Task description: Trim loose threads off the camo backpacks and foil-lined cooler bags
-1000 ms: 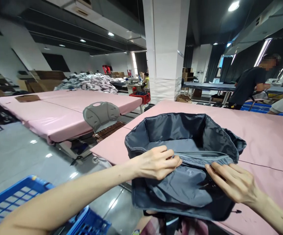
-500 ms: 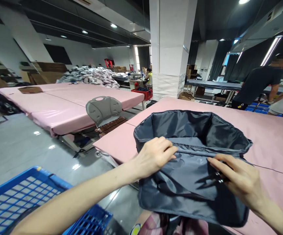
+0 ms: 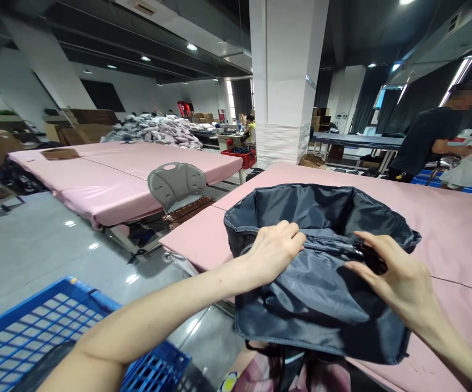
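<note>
Left arm (image 3: 170, 313) stretched forward, left hand (image 3: 279, 251) curled knuckles-up, right hand (image 3: 405, 280) with thumb (image 3: 362, 272) and forefinger (image 3: 369, 238) parted

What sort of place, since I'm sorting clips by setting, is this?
Probably a sewing or packing workshop: there's an open dark fabric bag up front, a heap of pale bundles farther back, and what looks like a sewing machine in the distance.

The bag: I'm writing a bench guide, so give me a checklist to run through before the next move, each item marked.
1. Bag open at the top: ok, the inside shows.
2. Left hand gripping the fabric: ok.
3. Firm grip on dark tool: cannot tell, right hand has thumb and forefinger parted.
4. Tool tip clear of fabric: cannot tell, blurred.
5. Bag wholly over table: not ok, its near part overhangs.
6. Crate clear of bag: ok, apart.
</note>
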### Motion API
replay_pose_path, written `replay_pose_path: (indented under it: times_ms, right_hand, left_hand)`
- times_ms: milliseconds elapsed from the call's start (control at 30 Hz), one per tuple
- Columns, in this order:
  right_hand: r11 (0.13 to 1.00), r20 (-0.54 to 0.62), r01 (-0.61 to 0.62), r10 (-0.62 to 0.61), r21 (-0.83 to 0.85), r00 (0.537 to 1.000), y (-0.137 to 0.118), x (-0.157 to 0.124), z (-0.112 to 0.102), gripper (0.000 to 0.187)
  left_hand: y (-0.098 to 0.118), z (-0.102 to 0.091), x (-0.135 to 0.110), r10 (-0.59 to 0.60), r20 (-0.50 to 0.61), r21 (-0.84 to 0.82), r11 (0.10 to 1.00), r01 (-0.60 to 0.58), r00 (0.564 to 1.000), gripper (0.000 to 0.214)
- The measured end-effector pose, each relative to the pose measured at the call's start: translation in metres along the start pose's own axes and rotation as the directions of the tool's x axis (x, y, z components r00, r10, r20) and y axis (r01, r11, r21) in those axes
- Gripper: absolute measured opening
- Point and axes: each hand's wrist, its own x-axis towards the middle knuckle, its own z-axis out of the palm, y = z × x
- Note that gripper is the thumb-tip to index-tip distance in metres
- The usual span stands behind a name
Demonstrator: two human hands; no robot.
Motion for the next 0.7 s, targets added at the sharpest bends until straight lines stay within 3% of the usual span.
replay_pose_path:
  times_ms: [67, 167, 300, 700]
  right_hand:
    - [0.999, -0.054, 0.026, -0.028, -0.038, 0.998, -0.003, 0.0, 0.008, 0.033]
    - [0.996, -0.155, 0.083, -0.085, -0.014, 0.984, -0.006, -0.006, 0.015, 0.017]
    - [0.993, -0.165, 0.121, -0.117, 0.011, 0.979, -0.009, -0.01, 0.014, 0.013]
    - [0.99, -0.126, 0.14, -0.141, -0.014, 0.982, -0.008, -0.011, 0.012, 0.012]
  left_hand:
    - [-0.001, -0.005, 0.006, -0.038, 0.06, -0.103, 0.994, 0.044, 0.997, 0.02]
    - [-0.008, -0.013, 0.017, -0.093, 0.188, -0.337, 0.929, 0.153, 0.978, 0.014]
    - [-0.019, -0.019, 0.025, -0.053, 0.324, -0.539, 0.81, 0.23, 0.944, 0.015]
    - [-0.022, -0.018, 0.025, -0.007, 0.352, -0.641, 0.727, 0.247, 0.936, 0.016]
